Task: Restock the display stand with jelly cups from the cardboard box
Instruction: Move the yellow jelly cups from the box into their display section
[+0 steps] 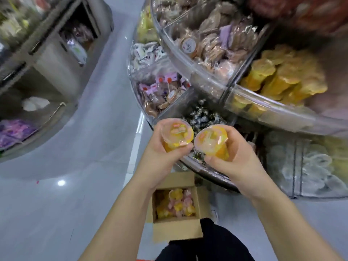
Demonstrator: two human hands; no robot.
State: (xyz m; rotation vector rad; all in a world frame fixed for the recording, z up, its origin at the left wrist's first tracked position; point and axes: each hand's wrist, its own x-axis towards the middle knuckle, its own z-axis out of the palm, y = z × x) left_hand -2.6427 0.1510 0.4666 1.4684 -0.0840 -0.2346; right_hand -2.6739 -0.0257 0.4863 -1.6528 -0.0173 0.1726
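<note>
Cardboard box (177, 229): sitting open on the floor (75, 194) below the hands, holding more jelly cups.
Left hand (162, 153): fingers curling round a yellow jelly cup (178, 135).
Right hand (235, 159): fingers gripping a second jelly cup (211, 143), just beside the first.
Display stand (216, 81): rising behind, tiers holding wrapped sweets.

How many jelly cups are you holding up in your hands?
2. One orange plastic jelly cup with a sealed film lid sits in the left hand; another in the right hand. Many more lie in the cardboard box.
</note>
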